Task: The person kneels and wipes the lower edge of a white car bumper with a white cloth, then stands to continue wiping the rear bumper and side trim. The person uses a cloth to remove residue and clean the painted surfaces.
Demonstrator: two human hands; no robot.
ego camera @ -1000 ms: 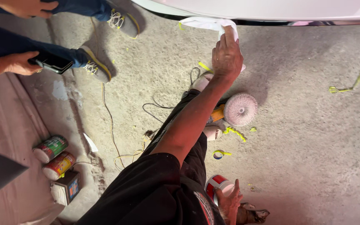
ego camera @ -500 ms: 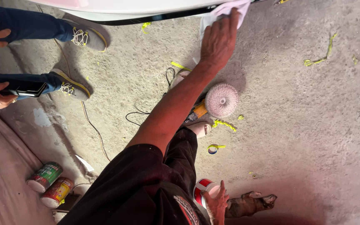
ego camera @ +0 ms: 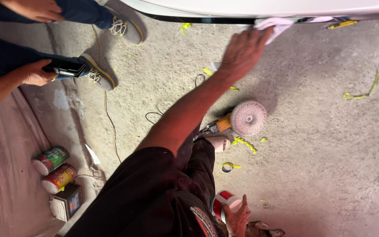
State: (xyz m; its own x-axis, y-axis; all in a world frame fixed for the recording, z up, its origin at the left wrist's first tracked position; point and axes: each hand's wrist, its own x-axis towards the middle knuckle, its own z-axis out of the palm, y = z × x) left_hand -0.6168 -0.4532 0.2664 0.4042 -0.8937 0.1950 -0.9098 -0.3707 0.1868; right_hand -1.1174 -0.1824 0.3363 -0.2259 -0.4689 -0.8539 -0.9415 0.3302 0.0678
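My left hand (ego camera: 242,52) reaches far out and presses a white cloth (ego camera: 277,25) against the lower edge of a white car body panel (ego camera: 259,8). Its fingers are closed on the cloth. My right hand (ego camera: 237,217) stays close to my body at the bottom edge, gripping a red and white tub (ego camera: 223,202) by its rim. Below my outstretched arm, a polishing tool with a fluffy pink pad (ego camera: 248,117) and an orange body lies on the concrete floor (ego camera: 330,166) beside my foot (ego camera: 219,143).
Another person stands at the upper left: grey shoes (ego camera: 97,75), a hand holding a black device (ego camera: 64,68). Two cans (ego camera: 54,169) and a small box (ego camera: 66,202) sit at the left by a pink sheet (ego camera: 9,166). A thin cable (ego camera: 108,127) and yellow tape scraps (ego camera: 365,90) litter the floor.
My view has shifted, so the panel edge and the other person's shoes sit differently in frame. My left hand stays on the cloth at the panel. My right hand keeps the tub.
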